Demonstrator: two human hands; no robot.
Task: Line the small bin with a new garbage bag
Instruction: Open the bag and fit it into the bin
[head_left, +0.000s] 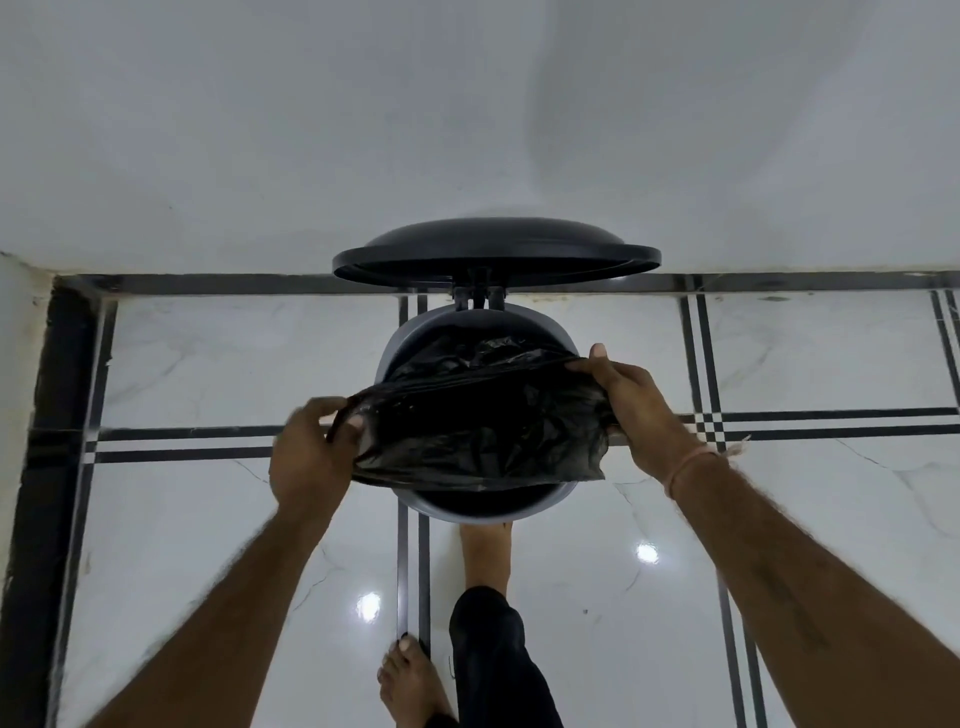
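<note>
I stand over the small bin (400, 340), a grey round pedal bin on the tiled floor (779, 364) just in front of the white wall (260, 130); its black lid (496, 249) is tipped up on the hinge at the far side of the bin, against the wall. My left hand (311, 457) is closed on the left edge of the black garbage bag (483, 426), fingers curled over the plastic and thumb pinching it, just beside the bin's left rim; my right hand (631, 402) is closed on the bag's right edge, fingers hooked over the top fold, just beside the bin's right rim. The bag is stretched between both hands over the bin's mouth, its far part sagging inside the bin, its near part bunched above the near rim; the near rim shows bare below it. My right foot (485, 556) reaches to the near base of the bin; my left foot (410, 686) rests on the floor, well back from the bin.
</note>
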